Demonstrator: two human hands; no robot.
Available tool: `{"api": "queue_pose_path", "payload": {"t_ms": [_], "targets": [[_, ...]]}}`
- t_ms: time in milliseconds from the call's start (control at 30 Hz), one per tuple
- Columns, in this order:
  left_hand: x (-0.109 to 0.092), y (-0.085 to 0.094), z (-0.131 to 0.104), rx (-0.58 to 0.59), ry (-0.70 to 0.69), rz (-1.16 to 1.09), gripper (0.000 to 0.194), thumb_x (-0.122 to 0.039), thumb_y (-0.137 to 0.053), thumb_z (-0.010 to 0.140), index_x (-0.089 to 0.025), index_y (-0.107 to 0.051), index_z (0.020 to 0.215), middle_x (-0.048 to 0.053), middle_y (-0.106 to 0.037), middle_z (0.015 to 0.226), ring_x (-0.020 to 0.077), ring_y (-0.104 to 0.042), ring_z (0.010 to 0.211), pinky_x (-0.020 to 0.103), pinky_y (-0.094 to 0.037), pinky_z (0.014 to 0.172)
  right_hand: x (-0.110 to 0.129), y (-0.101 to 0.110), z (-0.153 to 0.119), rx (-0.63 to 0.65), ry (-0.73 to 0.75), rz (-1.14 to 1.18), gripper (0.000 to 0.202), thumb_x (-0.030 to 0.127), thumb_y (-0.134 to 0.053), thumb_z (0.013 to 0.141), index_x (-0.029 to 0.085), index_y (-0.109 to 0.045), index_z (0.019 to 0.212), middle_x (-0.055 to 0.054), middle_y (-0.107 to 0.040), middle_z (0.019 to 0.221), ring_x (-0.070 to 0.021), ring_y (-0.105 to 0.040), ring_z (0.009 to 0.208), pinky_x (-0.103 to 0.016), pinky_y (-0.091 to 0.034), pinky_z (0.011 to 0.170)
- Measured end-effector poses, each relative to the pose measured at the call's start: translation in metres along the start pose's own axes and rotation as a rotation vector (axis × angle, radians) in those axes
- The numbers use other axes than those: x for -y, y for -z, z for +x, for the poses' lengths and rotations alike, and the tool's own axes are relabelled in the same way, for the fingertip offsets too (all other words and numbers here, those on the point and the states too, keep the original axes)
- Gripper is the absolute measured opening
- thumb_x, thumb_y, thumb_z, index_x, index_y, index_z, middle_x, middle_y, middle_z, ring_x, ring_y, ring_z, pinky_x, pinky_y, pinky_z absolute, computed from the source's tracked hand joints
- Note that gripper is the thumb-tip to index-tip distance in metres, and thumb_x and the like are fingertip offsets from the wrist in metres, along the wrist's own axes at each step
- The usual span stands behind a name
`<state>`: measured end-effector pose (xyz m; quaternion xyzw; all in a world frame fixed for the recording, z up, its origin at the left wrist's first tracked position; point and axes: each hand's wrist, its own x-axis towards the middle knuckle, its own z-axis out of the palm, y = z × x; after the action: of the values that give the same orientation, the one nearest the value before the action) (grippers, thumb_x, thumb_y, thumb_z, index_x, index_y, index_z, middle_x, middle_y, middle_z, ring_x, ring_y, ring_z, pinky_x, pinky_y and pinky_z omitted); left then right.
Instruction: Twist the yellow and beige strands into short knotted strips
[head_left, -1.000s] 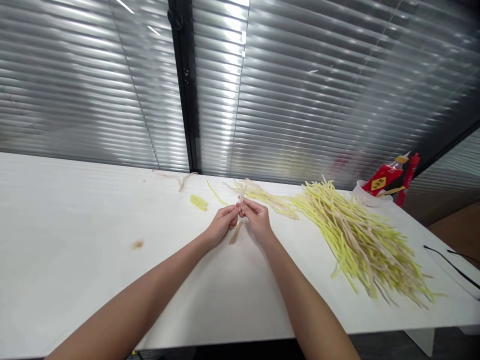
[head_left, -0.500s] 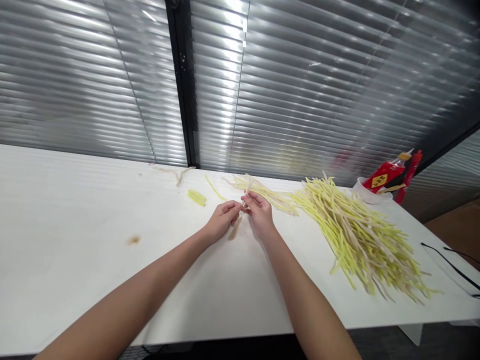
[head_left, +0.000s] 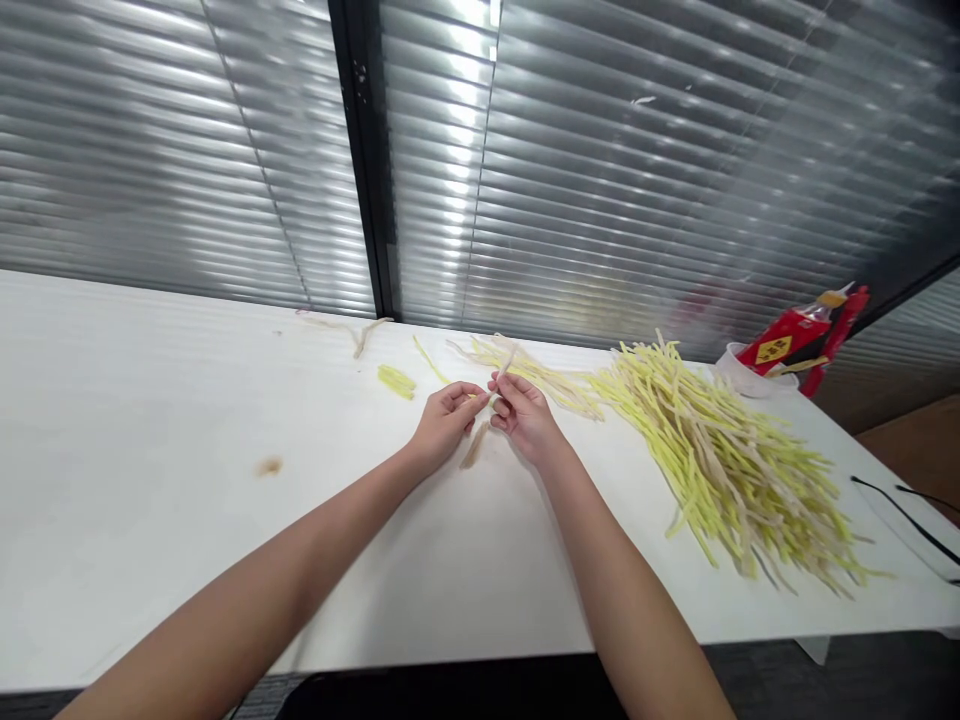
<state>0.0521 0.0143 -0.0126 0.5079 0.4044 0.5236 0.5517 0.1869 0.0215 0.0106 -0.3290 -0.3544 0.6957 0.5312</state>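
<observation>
My left hand [head_left: 444,425] and my right hand [head_left: 527,418] meet over the middle of the white table, thumbs and forefingers pinched close together. Between their fingertips is a pale beige pipe cleaner [head_left: 508,358], its upper end sticking up past my right fingers. A small yellowish bit shows where the fingertips meet, mostly hidden. Just below the hands lies a short brown-beige fuzzy piece [head_left: 474,446]. Beyond them are loose yellow and beige pipe cleaners [head_left: 555,380], and to the left a small bundle of short yellow pieces [head_left: 396,381].
A large heap of yellow and beige pipe cleaners [head_left: 727,460] covers the right side. Behind it, a white tub [head_left: 739,372] holds a red bottle [head_left: 784,335]. Black-armed glasses [head_left: 904,515] lie at the right edge. Blinds [head_left: 600,180] stand behind the table [head_left: 187,480].
The camera view has shifted slightly. The pale pipe cleaner leans more to the right, and the fingers of both hands have changed position a little around it.
</observation>
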Motion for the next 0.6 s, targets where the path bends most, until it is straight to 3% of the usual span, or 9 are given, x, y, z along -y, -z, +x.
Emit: {"api": "queue_pose_path", "payload": {"t_ms": [300, 600], "targets": [[-0.0013, -0.0001, -0.0002, -0.062, -0.002, -0.053, 0.026, -0.039, -0.07, 0.067, -0.017, -0.06, 0.077, -0.005, -0.05, 0.049, 0.0059, -0.042, 0.043, 0.018, -0.028, 0.045, 0.0046, -0.0025, -0.0063, 0.09, -0.046, 0.031, 0.024, 0.035, -0.075, 0.065, 0.021, -0.063, 0.081, 0.003, -0.061, 0.086, -0.0044, -0.043, 0.052, -0.017, -0.032, 0.041], [-0.0042, 0.0046, -0.0006, -0.023, -0.022, -0.188, 0.026, -0.027, -0.073, 0.064, -0.016, -0.061, 0.084, -0.005, -0.055, 0.054, 0.0069, -0.047, 0.048, 0.02, -0.034, 0.052, -0.0005, 0.002, 0.0003, -0.004, 0.025, 0.05, 0.024, 0.032, -0.077, 0.062, 0.021, -0.066, 0.08, 0.004, -0.058, 0.074, -0.0037, -0.038, 0.049, -0.018, -0.036, 0.044]]}}
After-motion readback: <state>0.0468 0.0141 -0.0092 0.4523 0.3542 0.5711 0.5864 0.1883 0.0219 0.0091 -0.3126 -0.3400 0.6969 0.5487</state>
